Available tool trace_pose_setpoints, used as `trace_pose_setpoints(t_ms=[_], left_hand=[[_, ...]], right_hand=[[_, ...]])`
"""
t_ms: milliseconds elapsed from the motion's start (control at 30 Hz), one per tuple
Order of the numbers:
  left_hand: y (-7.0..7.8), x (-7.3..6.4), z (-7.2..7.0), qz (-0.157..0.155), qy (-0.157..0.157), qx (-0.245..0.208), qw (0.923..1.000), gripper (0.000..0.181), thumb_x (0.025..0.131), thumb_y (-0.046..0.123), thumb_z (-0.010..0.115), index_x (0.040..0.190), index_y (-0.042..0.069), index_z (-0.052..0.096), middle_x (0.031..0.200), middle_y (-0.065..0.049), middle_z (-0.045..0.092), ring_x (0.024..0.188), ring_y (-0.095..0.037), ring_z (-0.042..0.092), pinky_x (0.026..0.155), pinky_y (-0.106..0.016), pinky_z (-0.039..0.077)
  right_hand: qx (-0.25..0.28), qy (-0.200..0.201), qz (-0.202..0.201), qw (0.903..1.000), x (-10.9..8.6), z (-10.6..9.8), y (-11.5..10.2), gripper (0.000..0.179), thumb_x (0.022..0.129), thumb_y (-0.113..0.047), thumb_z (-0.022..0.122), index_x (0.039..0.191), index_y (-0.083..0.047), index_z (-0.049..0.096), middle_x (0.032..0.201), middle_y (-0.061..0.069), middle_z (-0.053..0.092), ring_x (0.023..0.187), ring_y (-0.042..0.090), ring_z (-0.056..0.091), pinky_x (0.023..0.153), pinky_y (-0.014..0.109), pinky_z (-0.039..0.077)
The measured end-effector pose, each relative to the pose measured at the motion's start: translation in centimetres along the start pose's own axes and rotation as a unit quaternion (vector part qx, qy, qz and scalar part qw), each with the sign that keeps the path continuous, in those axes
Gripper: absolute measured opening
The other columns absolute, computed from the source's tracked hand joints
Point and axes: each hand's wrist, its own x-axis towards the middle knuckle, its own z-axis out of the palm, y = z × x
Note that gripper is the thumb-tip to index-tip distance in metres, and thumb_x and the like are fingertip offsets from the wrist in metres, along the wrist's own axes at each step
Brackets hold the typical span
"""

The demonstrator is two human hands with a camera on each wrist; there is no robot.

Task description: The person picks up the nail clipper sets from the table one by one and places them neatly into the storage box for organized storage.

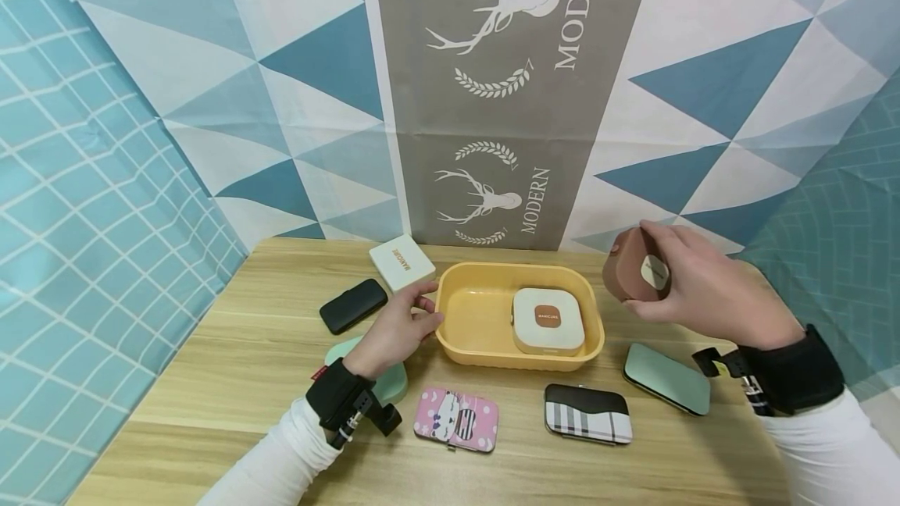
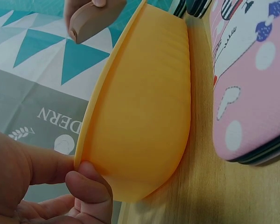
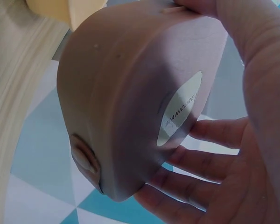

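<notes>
My right hand (image 1: pixel 710 283) grips a brown manicure case (image 1: pixel 628 265) by its edges, held up to the right of the yellow basket (image 1: pixel 474 355). In the right wrist view, the case's pale label (image 3: pixel 181 109) reads MANICURE, and the fingers lie along one edge with the thumb opposite. With thumb and fingers, my left hand (image 1: pixel 397 330) pinches the left rim of the basket, as the left wrist view shows close up. Inside the basket, on its right side, sits a cream manicure case (image 1: pixel 527 326) with a brown label.
Left of the basket lie a white MANICURE box (image 1: pixel 401 262), a black case (image 1: pixel 353 306) and a mint case (image 1: pixel 395 383) partly under the left wrist. In front are a pink cat-print case (image 1: pixel 455 420), a black-and-plaid case (image 1: pixel 587 414) and a sage green case (image 1: pixel 666 379). Patterned cloth hangs behind the table.
</notes>
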Motion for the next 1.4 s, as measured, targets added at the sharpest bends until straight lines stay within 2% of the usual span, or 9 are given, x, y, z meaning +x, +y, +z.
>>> trace_pose_setpoints(t_ms=[100, 300, 400, 667, 800, 1033, 1400], left_hand=[[0.0, 0.0, 0.0, 0.0, 0.003, 0.0, 1.0, 0.052, 0.104, 0.0, 0.064, 0.153, -0.001, 0.048, 0.112, -0.015, 0.056, 0.077, -0.02, 0.058, 0.066, -0.027, 0.05], [0.0, 0.0, 0.0, 0.004, 0.001, -0.002, 1.0, 0.051, 0.104, 0.0, 0.063, 0.153, -0.001, 0.048, 0.112, -0.015, 0.055, 0.077, -0.019, 0.058, 0.065, -0.027, 0.05], [-0.1, 0.0, 0.0, 0.003, 0.001, -0.004, 1.0, 0.05, 0.104, -0.001, 0.062, 0.152, -0.002, 0.048, 0.112, -0.015, 0.055, 0.077, -0.019, 0.058, 0.065, -0.027, 0.05], [0.1, 0.0, 0.0, -0.004, 0.004, -0.005, 1.0, 0.051, 0.104, -0.001, 0.064, 0.153, 0.001, 0.049, 0.112, -0.014, 0.056, 0.077, -0.019, 0.058, 0.066, -0.027, 0.05], [0.0, -0.1, 0.0, 0.002, 0.003, -0.002, 1.0, 0.051, 0.104, -0.001, 0.063, 0.152, -0.001, 0.048, 0.112, -0.015, 0.055, 0.077, -0.02, 0.058, 0.065, -0.027, 0.05], [0.0, -0.1, 0.0, 0.006, -0.002, -0.001, 1.0, 0.051, 0.105, 0.0, 0.063, 0.153, -0.001, 0.047, 0.113, -0.015, 0.055, 0.078, -0.019, 0.058, 0.066, -0.028, 0.05], [0.0, -0.1, 0.0, 0.009, 0.0, -0.002, 1.0, 0.051, 0.104, -0.001, 0.063, 0.153, -0.002, 0.048, 0.113, -0.016, 0.055, 0.078, -0.02, 0.058, 0.066, -0.028, 0.05]], right_hand=[[0.007, 0.004, -0.009, 0.9999, 0.4, 0.2, -0.3, 0.065, 0.07, -0.025, 0.094, 0.122, -0.019, 0.056, 0.104, -0.01, 0.059, 0.094, 0.009, 0.052, 0.079, 0.025, 0.042], [0.007, 0.002, -0.009, 0.9999, 1.1, 0.7, -0.9, 0.071, 0.071, -0.029, 0.094, 0.129, -0.015, 0.056, 0.107, -0.007, 0.061, 0.092, 0.01, 0.055, 0.078, 0.032, 0.049], [0.002, -0.001, -0.003, 1.0, 1.4, 0.9, -1.2, 0.076, 0.071, -0.031, 0.093, 0.134, -0.01, 0.054, 0.108, -0.001, 0.061, 0.091, 0.015, 0.055, 0.078, 0.038, 0.051], [0.011, -0.02, 0.022, 0.9995, 1.9, 1.2, -2.2, 0.096, 0.074, -0.036, 0.093, 0.151, -0.004, 0.045, 0.127, 0.013, 0.058, 0.11, 0.027, 0.054, 0.088, 0.046, 0.052], [0.008, -0.027, 0.029, 0.9992, 2.2, 1.5, -2.6, 0.107, 0.074, -0.041, 0.094, 0.157, -0.001, 0.04, 0.136, 0.019, 0.054, 0.117, 0.031, 0.053, 0.089, 0.048, 0.053], [0.018, -0.037, 0.031, 0.9987, 3.0, 2.3, -3.3, 0.113, 0.074, -0.045, 0.094, 0.16, 0.0, 0.036, 0.142, 0.02, 0.051, 0.121, 0.033, 0.052, 0.091, 0.049, 0.054], [0.037, -0.03, -0.011, 0.9988, 4.5, 3.5, -4.3, 0.114, 0.071, -0.047, 0.097, 0.159, -0.004, 0.039, 0.137, 0.014, 0.055, 0.12, 0.029, 0.054, 0.095, 0.047, 0.053]])
